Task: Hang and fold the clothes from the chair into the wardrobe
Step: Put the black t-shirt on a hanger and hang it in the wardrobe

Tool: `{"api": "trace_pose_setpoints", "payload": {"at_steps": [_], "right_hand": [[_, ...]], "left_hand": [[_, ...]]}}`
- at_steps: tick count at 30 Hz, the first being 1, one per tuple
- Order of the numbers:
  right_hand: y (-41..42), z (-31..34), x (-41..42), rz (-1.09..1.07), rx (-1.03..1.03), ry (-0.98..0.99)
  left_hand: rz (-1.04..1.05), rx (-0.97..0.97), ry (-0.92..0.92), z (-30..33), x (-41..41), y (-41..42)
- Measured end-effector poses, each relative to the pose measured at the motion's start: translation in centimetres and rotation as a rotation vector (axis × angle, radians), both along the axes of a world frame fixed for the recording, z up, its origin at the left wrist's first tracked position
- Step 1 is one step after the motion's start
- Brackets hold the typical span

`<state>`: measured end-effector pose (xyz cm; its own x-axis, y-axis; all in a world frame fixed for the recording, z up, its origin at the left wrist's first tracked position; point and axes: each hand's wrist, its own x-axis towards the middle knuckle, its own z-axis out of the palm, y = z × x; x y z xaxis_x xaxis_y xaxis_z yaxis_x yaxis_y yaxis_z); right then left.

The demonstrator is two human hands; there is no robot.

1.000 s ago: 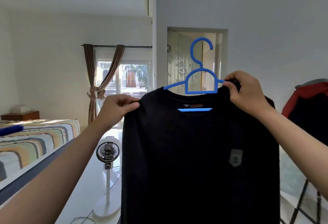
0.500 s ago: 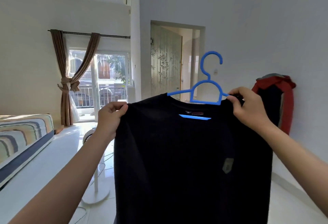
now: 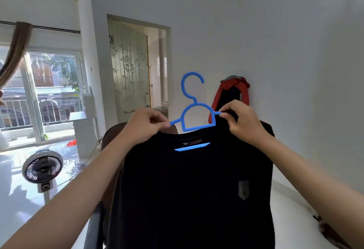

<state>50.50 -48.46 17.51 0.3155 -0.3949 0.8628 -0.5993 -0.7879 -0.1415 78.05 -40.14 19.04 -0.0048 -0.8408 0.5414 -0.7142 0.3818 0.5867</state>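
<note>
A black shirt [image 3: 189, 189] with a small grey chest badge hangs in front of me on a blue plastic hanger [image 3: 194, 106], hook up. My left hand [image 3: 145, 125] pinches the hanger's left arm and the shirt's shoulder. My right hand [image 3: 243, 122] pinches the hanger's right arm at the other shoulder. A brown chair back [image 3: 112, 140] shows behind the shirt on the left. Red and dark clothes [image 3: 234, 93] hang against the white wall behind the hanger. No wardrobe is in view.
A white pedestal fan [image 3: 42, 169] stands on the floor at the left. Beyond it are a glass balcony door [image 3: 49, 95], a brown curtain [image 3: 15, 51] and a frosted glass door [image 3: 130, 67] in an open doorway. A dark item [image 3: 331, 233] lies on the floor at lower right.
The view has swung right and the bed has left the frame. My left hand has slid inward along the shoulder, closer to the hanger's neck. The chair back now shows behind the shirt.
</note>
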Motion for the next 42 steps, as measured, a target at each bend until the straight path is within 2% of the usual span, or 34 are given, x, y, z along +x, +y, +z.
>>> {"api": "trace_pose_setpoints", "payload": {"at_steps": [7,14,19,24,32,38,40,42], "right_hand": [[4.6,-0.1,-10.6,-0.201,0.005,-0.065],[10.4,-0.7,-21.3,-0.344,0.116,-0.217],[15.0,-1.4,-27.3,-0.421,0.132,-0.254],[18.9,-2.3,-32.7,-0.515,0.107,-0.227],[23.6,-3.1,-38.8,-0.649,0.052,-0.157],[26.2,-3.4,-41.0,-0.766,0.005,-0.125],[27.0,-3.6,-42.0,-0.817,0.004,-0.126],[27.7,-3.6,-42.6,-0.86,-0.004,-0.126]], "left_hand": [[-0.074,0.109,-0.201,0.1,-7.5,-0.9],[-0.264,-0.024,0.001,-0.5,-18.3,0.0],[-0.371,-0.081,0.001,-0.5,-25.7,0.9],[-0.471,-0.09,-0.082,-1.0,-33.1,2.5],[-0.67,-0.034,0.033,-2.4,-42.4,5.0],[-0.757,-0.079,0.074,-2.6,-46.1,5.2],[-0.758,-0.026,-0.023,-2.3,-46.0,4.3],[-0.742,0.092,-0.254,-2.2,-46.0,3.1]]}}
